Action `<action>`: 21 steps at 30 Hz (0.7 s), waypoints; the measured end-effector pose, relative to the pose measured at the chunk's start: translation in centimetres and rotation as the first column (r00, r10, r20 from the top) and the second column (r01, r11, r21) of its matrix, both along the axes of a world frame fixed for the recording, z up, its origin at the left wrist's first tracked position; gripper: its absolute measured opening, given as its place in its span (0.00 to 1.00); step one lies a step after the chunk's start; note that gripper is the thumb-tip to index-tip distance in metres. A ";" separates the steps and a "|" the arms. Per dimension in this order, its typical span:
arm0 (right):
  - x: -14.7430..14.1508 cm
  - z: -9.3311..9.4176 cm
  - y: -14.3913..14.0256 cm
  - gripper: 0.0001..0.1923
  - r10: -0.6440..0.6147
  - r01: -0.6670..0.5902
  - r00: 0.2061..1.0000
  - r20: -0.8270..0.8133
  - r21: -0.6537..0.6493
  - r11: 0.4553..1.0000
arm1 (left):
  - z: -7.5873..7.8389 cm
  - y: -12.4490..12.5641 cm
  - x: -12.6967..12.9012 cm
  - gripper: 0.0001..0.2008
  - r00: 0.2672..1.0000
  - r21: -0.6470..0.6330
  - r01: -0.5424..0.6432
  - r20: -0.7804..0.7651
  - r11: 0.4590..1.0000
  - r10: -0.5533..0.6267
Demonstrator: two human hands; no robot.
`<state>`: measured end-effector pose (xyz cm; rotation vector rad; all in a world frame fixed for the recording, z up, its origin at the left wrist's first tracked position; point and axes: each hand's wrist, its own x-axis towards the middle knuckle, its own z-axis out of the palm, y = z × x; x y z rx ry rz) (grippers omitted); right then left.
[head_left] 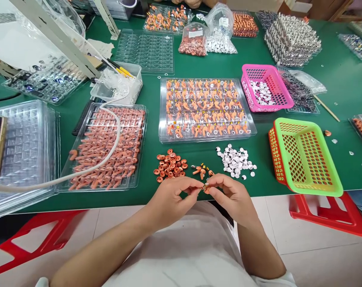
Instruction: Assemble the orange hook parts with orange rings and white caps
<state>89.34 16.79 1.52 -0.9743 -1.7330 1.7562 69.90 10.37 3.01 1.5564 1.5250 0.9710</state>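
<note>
My left hand [172, 196] and my right hand [229, 194] meet at the near table edge, fingertips pinched together on one small orange part [205, 187]. Just beyond them lie a heap of copper-coloured rings [170, 165], a few loose orange parts [201, 170] and a heap of small white discs [236, 160]. Further back a clear tray [207, 108] holds rows of orange parts fitted with rings and discs. To the left, another clear tray [105, 148] is full of bare orange parts, with a white cable lying across it.
A green basket on an orange one [303, 156] stands at the right, a pink basket [266, 88] with white discs behind it. Stacked empty clear trays [22, 151] sit far left. Bags of parts [209, 36] and more trays line the back. Red stools [330, 217] stand below.
</note>
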 end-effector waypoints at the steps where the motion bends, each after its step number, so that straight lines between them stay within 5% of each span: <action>1: 0.0 0.1 -0.1 0.04 0.002 -0.002 1.000 0.020 0.020 1.000 | 0.0 -0.1 -0.1 0.09 1.000 0.014 -0.002 -0.017 1.000 0.002; 7: -0.6 0.3 -0.1 0.03 0.035 -0.042 0.998 0.047 0.155 0.987 | 0.4 -0.1 -0.4 0.10 0.993 0.122 0.042 -0.113 0.992 -0.028; 11: -0.9 0.0 0.0 0.06 -0.006 0.013 0.999 -0.037 0.212 0.977 | 0.8 -0.4 -0.6 0.09 0.997 0.138 0.073 -0.030 0.988 -0.070; 15: -0.5 -0.4 0.2 0.13 -0.025 0.054 0.995 -0.094 0.315 0.947 | 1.2 -0.7 -1.0 0.05 0.971 -0.037 0.135 0.202 0.990 -0.125; 18: 0.1 -0.7 0.3 0.17 0.056 -0.003 0.987 -0.151 0.331 0.944 | 1.0 -0.4 -1.4 0.07 0.946 -0.221 0.067 0.323 0.973 0.008; 21: 0.4 -1.0 0.5 0.17 0.168 -0.098 0.970 -0.173 0.354 0.930 | 0.7 0.4 -1.7 0.13 0.828 -0.336 0.118 0.553 0.934 0.095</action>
